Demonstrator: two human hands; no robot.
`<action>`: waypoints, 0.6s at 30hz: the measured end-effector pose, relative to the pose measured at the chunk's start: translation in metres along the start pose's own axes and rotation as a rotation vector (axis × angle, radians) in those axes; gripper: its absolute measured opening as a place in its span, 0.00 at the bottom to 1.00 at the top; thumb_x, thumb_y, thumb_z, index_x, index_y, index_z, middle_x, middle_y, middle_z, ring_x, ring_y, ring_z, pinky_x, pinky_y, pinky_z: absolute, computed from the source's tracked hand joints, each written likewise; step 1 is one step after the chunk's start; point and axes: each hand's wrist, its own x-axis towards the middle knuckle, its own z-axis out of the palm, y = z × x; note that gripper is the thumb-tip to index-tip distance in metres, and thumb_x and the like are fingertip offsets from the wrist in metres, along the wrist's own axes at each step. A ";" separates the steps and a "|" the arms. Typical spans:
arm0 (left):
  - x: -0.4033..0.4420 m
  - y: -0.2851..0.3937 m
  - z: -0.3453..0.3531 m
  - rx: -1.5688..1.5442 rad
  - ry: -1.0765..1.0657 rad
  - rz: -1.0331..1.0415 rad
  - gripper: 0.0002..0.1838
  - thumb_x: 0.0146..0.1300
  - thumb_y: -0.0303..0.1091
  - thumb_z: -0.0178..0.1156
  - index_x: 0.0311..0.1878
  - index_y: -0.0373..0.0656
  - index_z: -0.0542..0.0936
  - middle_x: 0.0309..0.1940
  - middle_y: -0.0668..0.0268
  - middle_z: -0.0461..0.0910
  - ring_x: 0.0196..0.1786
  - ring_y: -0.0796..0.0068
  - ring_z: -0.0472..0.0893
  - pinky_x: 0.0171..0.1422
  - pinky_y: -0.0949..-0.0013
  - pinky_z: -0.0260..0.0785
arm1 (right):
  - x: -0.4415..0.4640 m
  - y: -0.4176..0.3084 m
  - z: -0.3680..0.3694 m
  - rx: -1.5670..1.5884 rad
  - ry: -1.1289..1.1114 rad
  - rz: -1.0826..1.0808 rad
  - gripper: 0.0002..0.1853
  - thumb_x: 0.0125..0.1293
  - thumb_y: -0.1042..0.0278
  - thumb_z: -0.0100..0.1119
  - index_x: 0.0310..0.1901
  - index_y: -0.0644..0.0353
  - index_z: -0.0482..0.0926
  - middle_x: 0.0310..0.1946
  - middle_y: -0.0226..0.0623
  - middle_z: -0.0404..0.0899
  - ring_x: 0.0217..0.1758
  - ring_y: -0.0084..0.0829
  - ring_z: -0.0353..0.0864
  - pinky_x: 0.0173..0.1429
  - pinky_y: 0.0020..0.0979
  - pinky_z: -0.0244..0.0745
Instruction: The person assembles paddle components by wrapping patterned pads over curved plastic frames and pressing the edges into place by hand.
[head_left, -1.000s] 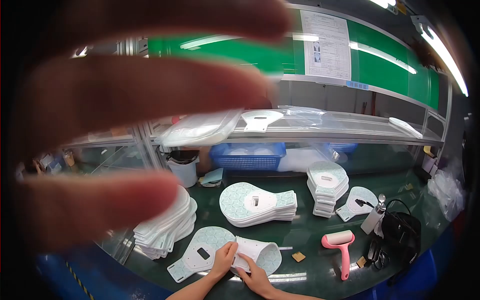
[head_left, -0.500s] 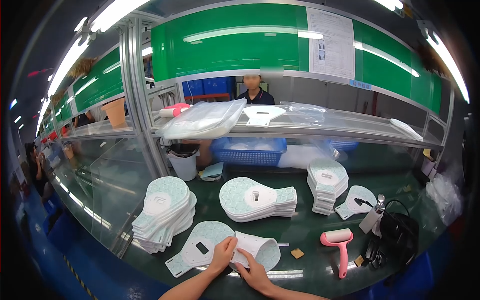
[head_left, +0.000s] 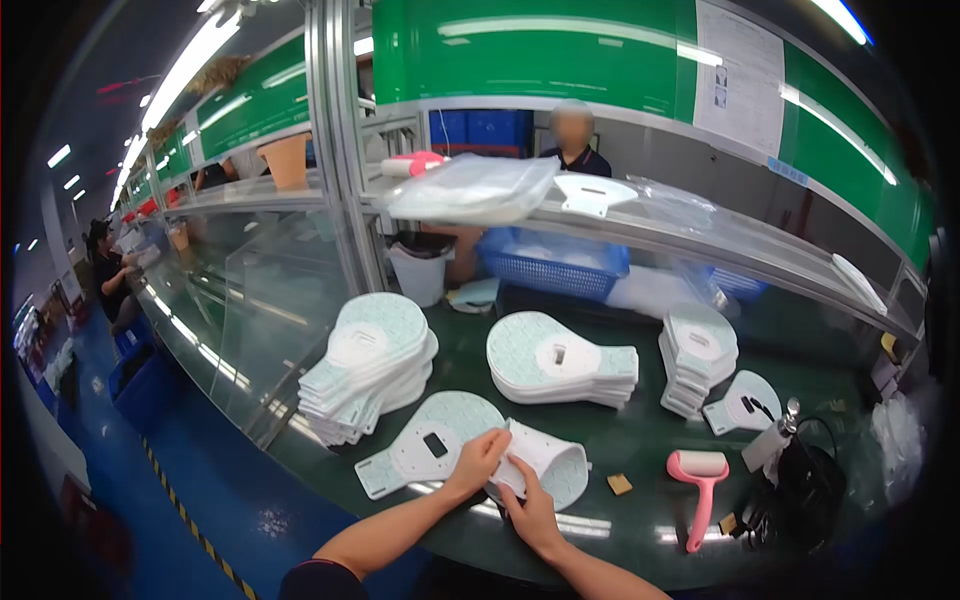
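Note:
A paddle-shaped pad with a pale mint pattern (head_left: 568, 480) lies on the bench, its white narrow end (head_left: 535, 447) curled up and over. My left hand (head_left: 480, 462) pinches the curled part at its left edge, fingers closed. Just below, my right hand (head_left: 530, 508) grips the same part with thumb and fingers; its fingertips are partly hidden. Against my left hand lies another pad (head_left: 410, 446), flat, with a dark slot in its middle. Behind are a leaning stack of pads (head_left: 370, 350) at left and a neater stack (head_left: 560, 360) in the middle.
A pink-handled lint roller (head_left: 702, 490) lies at right, near a small tan piece (head_left: 620, 484). Farther right are a third stack (head_left: 698, 358), a single pad (head_left: 742, 402), a metal-topped bottle (head_left: 772, 438) and a black bag (head_left: 808, 490). A shelf (head_left: 700, 225) crosses behind; a person (head_left: 575, 140) is beyond it.
My view has swung to the left and tilted, so the bench things sit farther right and mostly higher. Both hands stay on the curled pad, with little change in their grip.

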 end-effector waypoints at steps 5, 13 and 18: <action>0.001 0.011 0.000 -0.059 -0.031 -0.142 0.12 0.66 0.38 0.50 0.36 0.37 0.75 0.16 0.74 0.67 0.17 0.89 0.63 0.19 0.79 0.52 | 0.005 -0.012 -0.003 0.000 -0.012 0.008 0.24 0.62 0.69 0.54 0.60 0.55 0.63 0.25 0.39 0.76 0.22 0.24 0.75 0.28 0.25 0.70; -0.005 0.000 0.002 -0.076 -0.022 -0.076 0.12 0.66 0.37 0.50 0.35 0.37 0.76 0.16 0.74 0.67 0.18 0.89 0.62 0.19 0.79 0.51 | 0.000 -0.007 -0.003 -0.017 -0.002 0.001 0.24 0.62 0.67 0.54 0.60 0.56 0.63 0.26 0.40 0.77 0.23 0.24 0.75 0.30 0.25 0.70; 0.001 0.000 -0.003 0.004 -0.048 -0.151 0.13 0.66 0.36 0.49 0.36 0.35 0.75 0.24 0.72 0.71 0.29 0.86 0.67 0.31 0.79 0.60 | -0.001 -0.016 -0.006 0.013 -0.054 0.102 0.24 0.62 0.65 0.53 0.60 0.55 0.63 0.43 0.53 0.76 0.44 0.48 0.78 0.45 0.35 0.72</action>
